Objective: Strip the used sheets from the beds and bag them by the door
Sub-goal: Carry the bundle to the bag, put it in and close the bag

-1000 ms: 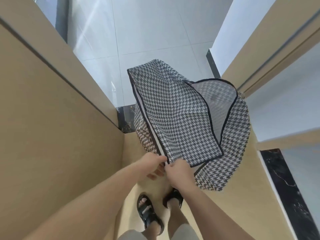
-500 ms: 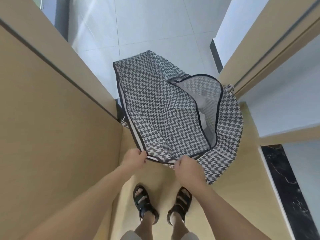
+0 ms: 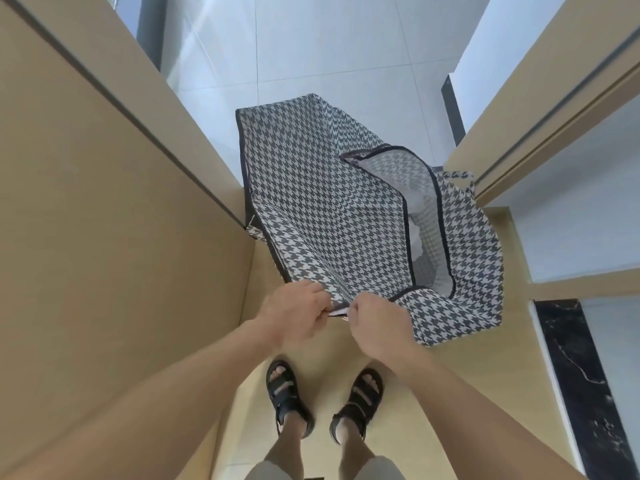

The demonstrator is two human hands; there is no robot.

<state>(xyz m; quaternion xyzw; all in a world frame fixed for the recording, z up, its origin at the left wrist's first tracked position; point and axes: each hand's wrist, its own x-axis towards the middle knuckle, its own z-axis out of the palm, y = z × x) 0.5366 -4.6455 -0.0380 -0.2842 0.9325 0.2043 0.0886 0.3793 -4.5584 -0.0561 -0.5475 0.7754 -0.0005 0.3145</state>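
Houndstooth woven bag (image 3: 332,209), dark-piped, pinched by left hand (image 3: 294,311) and right hand (image 3: 379,325).

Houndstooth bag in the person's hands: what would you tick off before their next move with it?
1. Left hand grips the houndstooth bag at its near edge: ok.
2. Right hand grips the same edge beside it: ok.
3. Dark-trimmed opening gapes on the bag's right side: ok.
4. Bag's inside empty: cannot tell, mostly hidden.
5. Sheets within reach: cannot tell, none in view.
6. Sandals stand apart from the fabric: ok.
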